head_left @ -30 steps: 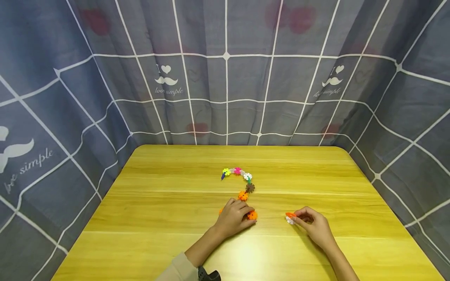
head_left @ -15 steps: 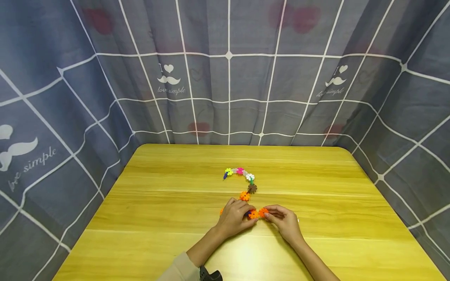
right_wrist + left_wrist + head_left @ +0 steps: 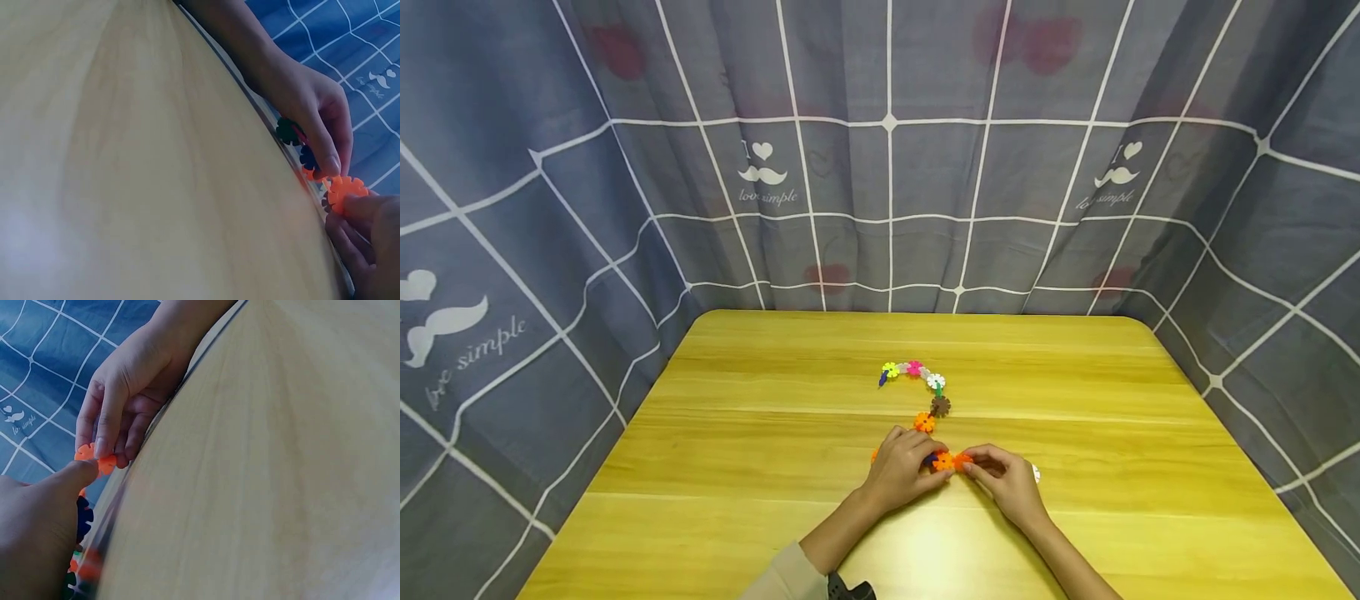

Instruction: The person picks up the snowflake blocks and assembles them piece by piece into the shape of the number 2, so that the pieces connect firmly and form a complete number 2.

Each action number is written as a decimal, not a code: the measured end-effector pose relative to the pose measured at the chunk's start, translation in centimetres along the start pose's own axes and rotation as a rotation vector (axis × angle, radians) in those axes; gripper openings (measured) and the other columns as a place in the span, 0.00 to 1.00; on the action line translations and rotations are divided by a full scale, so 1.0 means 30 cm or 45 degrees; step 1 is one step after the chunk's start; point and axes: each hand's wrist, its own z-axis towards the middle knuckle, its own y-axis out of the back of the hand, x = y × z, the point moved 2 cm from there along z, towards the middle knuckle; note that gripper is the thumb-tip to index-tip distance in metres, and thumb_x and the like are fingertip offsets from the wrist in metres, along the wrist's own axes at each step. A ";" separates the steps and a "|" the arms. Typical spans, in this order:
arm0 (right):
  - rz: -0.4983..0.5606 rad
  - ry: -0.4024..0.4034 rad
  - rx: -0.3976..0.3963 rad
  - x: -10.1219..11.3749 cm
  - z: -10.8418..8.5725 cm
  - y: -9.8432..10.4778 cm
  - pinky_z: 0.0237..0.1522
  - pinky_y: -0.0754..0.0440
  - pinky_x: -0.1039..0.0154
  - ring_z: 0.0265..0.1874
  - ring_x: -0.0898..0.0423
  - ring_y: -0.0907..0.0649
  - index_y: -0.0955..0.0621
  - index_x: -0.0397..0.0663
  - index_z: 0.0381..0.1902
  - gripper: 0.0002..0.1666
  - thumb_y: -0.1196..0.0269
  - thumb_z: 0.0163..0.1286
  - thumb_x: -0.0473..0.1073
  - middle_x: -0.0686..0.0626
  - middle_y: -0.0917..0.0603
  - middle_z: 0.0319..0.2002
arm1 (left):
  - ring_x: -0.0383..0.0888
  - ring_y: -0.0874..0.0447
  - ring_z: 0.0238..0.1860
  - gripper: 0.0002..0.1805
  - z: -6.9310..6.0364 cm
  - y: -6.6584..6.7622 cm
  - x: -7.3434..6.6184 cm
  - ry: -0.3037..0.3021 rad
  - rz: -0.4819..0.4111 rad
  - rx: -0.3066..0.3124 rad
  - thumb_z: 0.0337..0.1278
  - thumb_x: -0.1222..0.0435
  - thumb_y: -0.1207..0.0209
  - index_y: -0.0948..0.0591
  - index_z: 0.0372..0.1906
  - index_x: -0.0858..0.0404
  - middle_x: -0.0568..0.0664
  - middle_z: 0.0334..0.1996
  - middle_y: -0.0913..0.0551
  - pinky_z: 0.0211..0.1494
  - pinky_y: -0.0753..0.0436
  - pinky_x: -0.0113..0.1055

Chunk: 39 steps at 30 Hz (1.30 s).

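A chain of interlocking plastic snowflake discs curves over the table in the head view, through yellow (image 3: pixel 891 370), pink (image 3: pixel 914 368), white (image 3: pixel 936 381), brown (image 3: pixel 940 406) and orange (image 3: pixel 924 422) discs. My left hand (image 3: pixel 893 471) covers its nearer part and pinches an orange disc (image 3: pixel 943 462), beside a dark blue one. Facing it, my right hand (image 3: pixel 1013 487) holds another orange disc (image 3: pixel 345 190) between thumb and fingers. The two orange discs meet edge to edge; whether their slots interlock I cannot tell. Green and blue discs show under the left hand in the right wrist view.
The wooden table (image 3: pixel 760 375) is backed and flanked by a grey-blue checked curtain (image 3: pixel 850 167). A white disc (image 3: pixel 1037 473) peeks out just right of the right hand. A dark strap (image 3: pixel 850 588) sits at the left wrist by the beige sleeve (image 3: pixel 786 575).
My right hand has moved left with its orange disc, up against the orange disc in my left hand. The white disc stays behind on the right. My left hand has barely moved.
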 end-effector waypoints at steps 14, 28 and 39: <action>-0.148 0.411 -0.040 0.016 0.002 -0.014 0.30 0.19 0.70 0.27 0.51 0.15 0.17 0.43 0.30 0.12 0.33 0.49 0.23 0.47 0.15 0.30 | 0.37 0.24 0.40 0.18 0.007 -0.004 0.000 -0.109 0.011 0.050 0.49 0.50 0.36 0.18 0.41 0.56 0.42 0.37 0.20 0.46 0.32 0.32; -0.664 0.193 -0.120 -0.003 -0.049 0.177 0.33 0.23 0.65 0.36 0.56 0.24 0.18 0.46 0.46 0.25 0.27 0.47 0.39 0.51 0.19 0.39 | 0.38 0.24 0.35 0.21 0.002 -0.007 -0.010 -0.107 0.196 0.060 0.46 0.43 0.39 0.18 0.38 0.54 0.41 0.33 0.21 0.44 0.29 0.34; -0.783 -0.032 -0.020 -0.046 -0.100 0.286 0.36 0.27 0.58 0.39 0.54 0.28 0.17 0.50 0.39 0.18 0.28 0.50 0.47 0.51 0.23 0.40 | 0.39 0.23 0.39 0.18 0.032 -0.013 -0.050 -0.177 0.204 0.113 0.53 0.46 0.41 0.18 0.42 0.54 0.42 0.35 0.20 0.48 0.29 0.34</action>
